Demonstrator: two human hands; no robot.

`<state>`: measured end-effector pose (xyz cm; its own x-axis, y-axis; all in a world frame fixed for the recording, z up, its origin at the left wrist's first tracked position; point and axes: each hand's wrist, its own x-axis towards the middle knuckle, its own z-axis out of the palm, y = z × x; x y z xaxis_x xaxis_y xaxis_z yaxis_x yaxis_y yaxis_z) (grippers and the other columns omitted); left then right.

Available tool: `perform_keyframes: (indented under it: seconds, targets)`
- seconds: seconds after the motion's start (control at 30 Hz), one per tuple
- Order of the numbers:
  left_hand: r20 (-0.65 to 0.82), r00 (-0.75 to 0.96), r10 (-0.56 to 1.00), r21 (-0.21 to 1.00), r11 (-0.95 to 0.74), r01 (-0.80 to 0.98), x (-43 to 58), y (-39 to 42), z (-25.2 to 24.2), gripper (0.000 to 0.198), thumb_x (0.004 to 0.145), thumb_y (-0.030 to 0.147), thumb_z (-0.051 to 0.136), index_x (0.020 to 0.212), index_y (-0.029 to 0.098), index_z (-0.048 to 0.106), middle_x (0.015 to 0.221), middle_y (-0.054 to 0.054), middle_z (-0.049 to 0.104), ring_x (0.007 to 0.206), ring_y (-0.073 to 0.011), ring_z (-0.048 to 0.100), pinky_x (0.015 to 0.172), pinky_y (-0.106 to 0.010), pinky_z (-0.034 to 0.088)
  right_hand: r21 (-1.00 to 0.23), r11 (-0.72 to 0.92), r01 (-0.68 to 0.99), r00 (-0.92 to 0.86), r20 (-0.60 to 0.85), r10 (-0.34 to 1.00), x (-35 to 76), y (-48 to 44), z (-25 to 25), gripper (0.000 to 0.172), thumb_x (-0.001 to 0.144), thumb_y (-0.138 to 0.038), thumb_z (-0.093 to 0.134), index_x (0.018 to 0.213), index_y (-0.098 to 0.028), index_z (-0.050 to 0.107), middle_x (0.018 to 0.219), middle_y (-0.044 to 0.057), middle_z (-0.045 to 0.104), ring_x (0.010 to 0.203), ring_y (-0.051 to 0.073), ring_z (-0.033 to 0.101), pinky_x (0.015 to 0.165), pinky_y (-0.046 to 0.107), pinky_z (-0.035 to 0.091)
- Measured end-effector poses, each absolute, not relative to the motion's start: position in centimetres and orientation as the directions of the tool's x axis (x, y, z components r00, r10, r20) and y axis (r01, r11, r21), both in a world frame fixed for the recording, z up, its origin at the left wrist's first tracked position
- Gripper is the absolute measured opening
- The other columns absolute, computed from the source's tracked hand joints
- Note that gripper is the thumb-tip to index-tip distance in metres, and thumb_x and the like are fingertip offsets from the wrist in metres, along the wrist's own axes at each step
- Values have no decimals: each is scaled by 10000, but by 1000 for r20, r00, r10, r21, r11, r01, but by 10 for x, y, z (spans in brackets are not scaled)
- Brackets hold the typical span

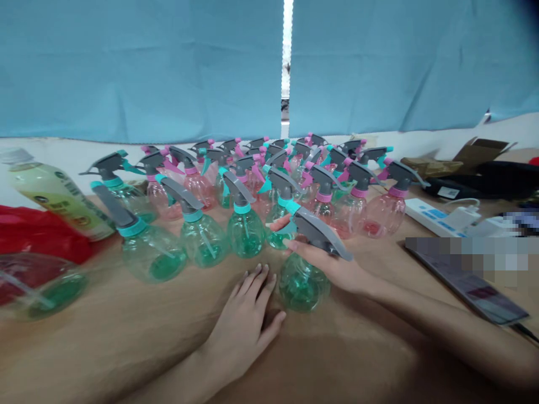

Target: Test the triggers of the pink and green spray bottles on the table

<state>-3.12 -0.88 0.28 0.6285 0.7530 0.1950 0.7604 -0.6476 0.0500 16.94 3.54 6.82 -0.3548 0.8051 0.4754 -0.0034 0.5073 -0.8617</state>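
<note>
My right hand is wrapped round the neck of a green spray bottle with a grey and turquoise trigger head. That bottle stands nearly upright on the wooden table; the fingers cover its collar. Just left of it, my left hand lies flat on the table with fingers stretched out, holding nothing. Beyond both hands, a front row of green spray bottles includes one straight ahead and another to its left. Pink spray bottles stand at the right of the group.
At the left are a tilted drink bottle, red plastic and a clear green bottle cut by the frame edge. A power strip, a phone and an open cardboard box lie right. A blue curtain hangs behind.
</note>
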Motion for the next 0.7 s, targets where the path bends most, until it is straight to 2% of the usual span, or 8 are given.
perform_keyframes:
  seconds: [0.27, 0.47, 0.7]
  targets:
    - [197, 634, 747, 45, -653, 756, -31, -8, 3, 538, 950, 409, 475, 1360, 62, 440, 1433, -181, 435, 1332, -314, 379, 1043, -498, 377, -871, 489, -48, -339, 475, 812, 167, 34, 70, 276, 867, -262, 579, 1141, -287, 589, 1180, 15, 637, 1133, 181, 574, 961, 355, 465]
    - [194, 622, 758, 40, -640, 767, -32, -9, 1, 547, 952, 421, 464, 1372, 73, 424, 1440, -180, 425, 1335, -309, 378, 1039, -489, 380, -880, 466, 91, -307, 420, 854, 169, 31, 73, 185, 870, -393, 583, 1000, -262, 600, 908, -7, 635, 831, 153, 607, 817, 328, 495]
    - [223, 617, 755, 50, -641, 766, -33, -7, -2, 541, 952, 438, 455, 1368, 92, 433, 1442, -173, 425, 1333, -308, 381, 1040, -487, 373, -832, 505, 229, -229, 459, 859, 171, 28, 79, 270, 873, -481, 542, 843, -223, 617, 733, -12, 607, 695, 138, 571, 626, 277, 443]
